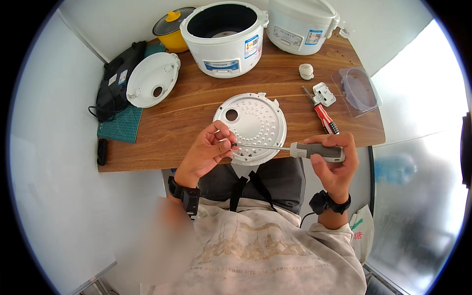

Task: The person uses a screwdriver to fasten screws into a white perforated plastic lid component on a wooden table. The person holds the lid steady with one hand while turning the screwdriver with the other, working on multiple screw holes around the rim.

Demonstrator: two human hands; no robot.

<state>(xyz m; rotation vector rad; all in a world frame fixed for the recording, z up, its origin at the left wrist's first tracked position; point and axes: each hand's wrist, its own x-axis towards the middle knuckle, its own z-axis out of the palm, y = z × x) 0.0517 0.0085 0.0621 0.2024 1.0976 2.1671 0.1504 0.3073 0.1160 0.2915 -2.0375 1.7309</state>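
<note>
Screwdriver [297, 150], hand-held — pointing left; long axis crosswise

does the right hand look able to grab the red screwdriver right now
Probably not: the right hand is wrapped around the grey screwdriver, though the red screwdriver lies close by with nothing on top.

The worktop [172, 123] is brown wood with dark, wavy lines. A plain white wall [130, 22] stands behind it, and a big pale grey wall [59, 147] is on the left. A thin strip [82, 35] runs down where they meet. On the right is a cloudy, see-through panel [418, 211] with a dark post [372, 189] at its edge. Very bright white light [432, 69] shines high on that side.
</note>
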